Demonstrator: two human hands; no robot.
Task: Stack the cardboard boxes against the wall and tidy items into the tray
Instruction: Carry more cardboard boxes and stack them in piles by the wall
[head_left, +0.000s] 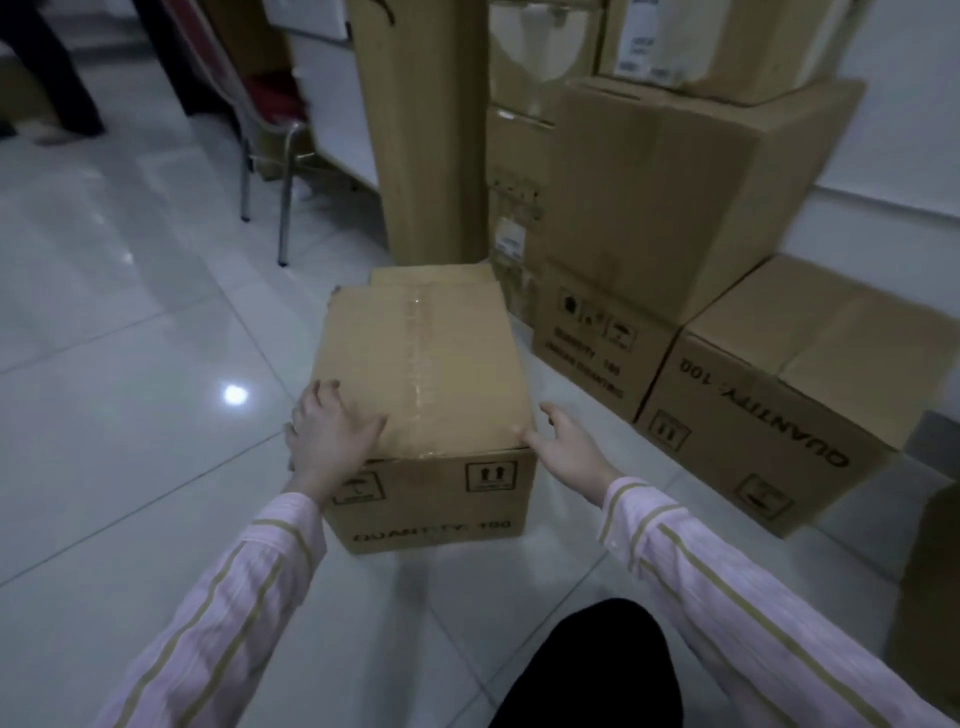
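Both left hand (332, 441) and right hand (569, 449) touch taped cardboard box (423, 358).

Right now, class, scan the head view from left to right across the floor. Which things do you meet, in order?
First the metal chair legs → left hand → taped cardboard box → right hand → low box marked QUANTITY 100 by the wall.
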